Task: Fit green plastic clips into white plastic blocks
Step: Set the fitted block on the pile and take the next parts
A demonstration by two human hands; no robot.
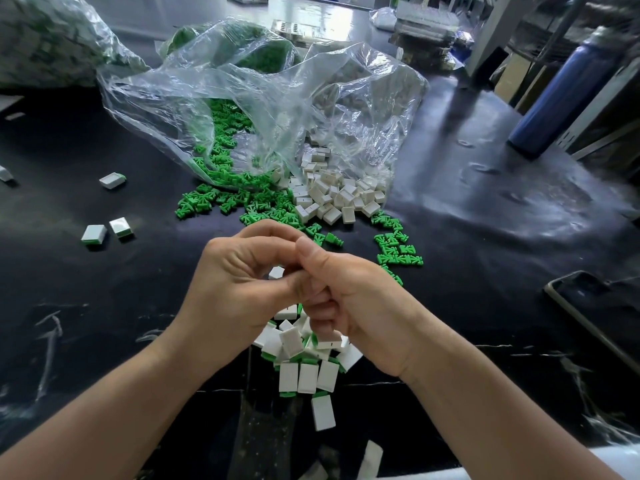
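Both hands (294,289) meet above finished blocks (304,358)

Glossy dark tabletop (485,237); crinkly clear plastic bag (277,98); matt white blocks (332,199), green clips (221,161).

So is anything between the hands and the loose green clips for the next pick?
Nothing visible. The loose green clips lie on bare table just beyond the left hand and right hand; the plastic bag lies farther back, covering only the rear clips.
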